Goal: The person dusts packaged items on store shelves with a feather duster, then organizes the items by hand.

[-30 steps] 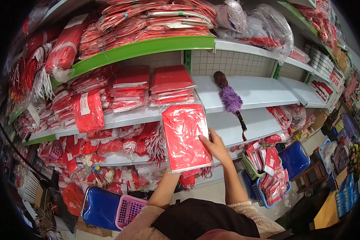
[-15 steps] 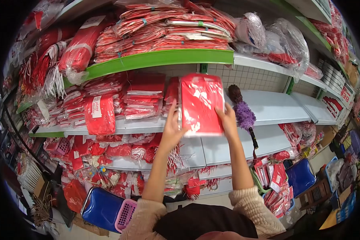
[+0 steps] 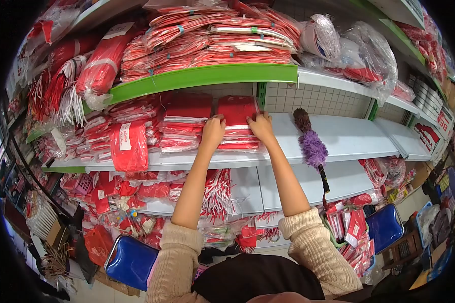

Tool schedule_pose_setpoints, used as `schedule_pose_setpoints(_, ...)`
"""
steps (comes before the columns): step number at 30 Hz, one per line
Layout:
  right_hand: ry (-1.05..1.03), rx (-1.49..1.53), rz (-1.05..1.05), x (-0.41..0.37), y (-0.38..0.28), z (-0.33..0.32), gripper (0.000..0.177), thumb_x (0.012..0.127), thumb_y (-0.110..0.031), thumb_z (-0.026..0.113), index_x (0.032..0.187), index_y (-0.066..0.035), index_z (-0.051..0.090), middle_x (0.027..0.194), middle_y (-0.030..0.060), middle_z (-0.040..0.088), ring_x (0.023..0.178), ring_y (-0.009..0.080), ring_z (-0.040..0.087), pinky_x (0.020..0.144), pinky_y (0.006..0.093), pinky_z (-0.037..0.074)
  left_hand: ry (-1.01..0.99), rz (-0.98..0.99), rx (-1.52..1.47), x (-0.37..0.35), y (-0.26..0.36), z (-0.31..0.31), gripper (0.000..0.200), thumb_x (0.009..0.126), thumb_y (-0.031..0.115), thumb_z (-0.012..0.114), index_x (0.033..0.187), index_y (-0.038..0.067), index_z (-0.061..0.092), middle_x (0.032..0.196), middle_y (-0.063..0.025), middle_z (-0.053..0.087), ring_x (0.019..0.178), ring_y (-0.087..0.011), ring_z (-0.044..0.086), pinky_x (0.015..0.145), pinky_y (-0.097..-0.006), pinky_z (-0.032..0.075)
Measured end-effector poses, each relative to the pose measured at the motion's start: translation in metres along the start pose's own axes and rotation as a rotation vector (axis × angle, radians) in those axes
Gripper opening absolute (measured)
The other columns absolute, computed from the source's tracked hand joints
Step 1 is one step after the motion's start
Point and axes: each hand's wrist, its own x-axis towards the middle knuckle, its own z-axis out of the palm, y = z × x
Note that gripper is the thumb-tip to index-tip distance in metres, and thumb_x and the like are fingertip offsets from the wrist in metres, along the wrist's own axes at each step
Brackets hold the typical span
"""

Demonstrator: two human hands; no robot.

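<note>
A stack of red and white packets in clear plastic lies on the middle shelf. My left hand is at the stack's left side, fingers bent over the edge of the top packet. At the right side my right hand rests on the same packet's edge, its fingers curled. Another red and white stack stands directly to the left, close to my left hand. Both hands are level with each other, and the fingertips lie on the red plastic.
A purple duster leans on the shelf edge to the right. Overhead, a green-edged shelf bears piles of red packets. Below left is a blue stool; another blue seat is at the lower right.
The red packet held up in front of the shelf has moved back and down onto the stack. Both hands moved with it and now touch the stack's sides.
</note>
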Motion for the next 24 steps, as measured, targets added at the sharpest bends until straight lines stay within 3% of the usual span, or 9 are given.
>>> schedule_pose_setpoints(4, -0.002, 0.115, -0.017, -0.002, 0.002, -0.006, 0.047, 0.080, -0.039, 0.058, 0.103, 0.002, 0.062, 0.118, 0.0223, 0.051, 0.106, 0.0398, 0.046, 0.094, 0.0424, 0.036, -0.030, 0.008, 0.023, 0.000, -0.001, 0.001, 0.031, 0.088, 0.018, 0.048, 0.105, -0.006, 0.059, 0.109, -0.0241, 0.057, 0.101, -0.0374, 0.055, 0.087, -0.0406, 0.044)
schedule_pose_setpoints(7, 0.056, 0.331, 0.011, -0.013, -0.008, -0.016, 0.046, 0.081, -0.037, 0.059, 0.106, 0.001, 0.060, 0.117, 0.0216, 0.052, 0.107, 0.0394, 0.046, 0.094, 0.0407, 0.036, 0.071, 0.001, -0.100, -0.003, -0.002, -0.002, 0.034, 0.089, 0.023, 0.049, 0.104, -0.005, 0.059, 0.108, -0.0222, 0.059, 0.099, -0.0364, 0.056, 0.087, -0.0409, 0.043)
schedule_pose_setpoints(11, 0.457, 0.209, -0.249, -0.067, -0.050, -0.028, 0.032, 0.078, -0.021, 0.061, 0.104, -0.003, 0.059, 0.117, 0.0193, 0.050, 0.111, 0.0375, 0.042, 0.095, 0.0451, 0.032, 0.227, 0.016, -0.236, -0.031, 0.012, -0.016, 0.036, 0.088, 0.025, 0.052, 0.112, -0.001, 0.054, 0.107, -0.0192, 0.059, 0.103, -0.0330, 0.054, 0.088, -0.0403, 0.041)
schedule_pose_setpoints(13, 0.427, 0.352, -0.321, -0.097, -0.069, -0.032, 0.026, 0.076, -0.016, 0.061, 0.100, -0.005, 0.059, 0.115, 0.0162, 0.050, 0.112, 0.0367, 0.041, 0.095, 0.0462, 0.031, 0.254, 0.005, -0.395, -0.057, 0.017, -0.027, 0.036, 0.087, 0.024, 0.054, 0.115, 0.001, 0.052, 0.106, -0.0176, 0.060, 0.103, -0.0315, 0.054, 0.089, -0.0401, 0.041)
schedule_pose_setpoints(17, 0.399, 0.383, -0.457, -0.153, -0.097, -0.011, 0.021, 0.076, -0.010, 0.060, 0.097, -0.006, 0.059, 0.112, 0.0128, 0.051, 0.112, 0.0358, 0.041, 0.094, 0.0458, 0.032, 0.336, 0.006, -0.241, -0.120, 0.038, -0.073, 0.033, 0.086, 0.019, 0.056, 0.114, 0.002, 0.053, 0.104, -0.0147, 0.060, 0.101, -0.0296, 0.055, 0.089, -0.0376, 0.041)
schedule_pose_setpoints(24, -0.029, 0.689, -0.426, -0.213, -0.136, 0.074, 0.029, 0.073, -0.005, 0.060, 0.101, -0.004, 0.057, 0.108, 0.0139, 0.052, 0.105, 0.0331, 0.045, 0.091, 0.0427, 0.035, 0.425, -0.283, -0.289, -0.221, 0.008, -0.114, 0.025, 0.087, 0.011, 0.054, 0.110, 0.000, 0.055, 0.100, -0.0127, 0.062, 0.093, -0.0224, 0.060, 0.082, -0.0320, 0.046)
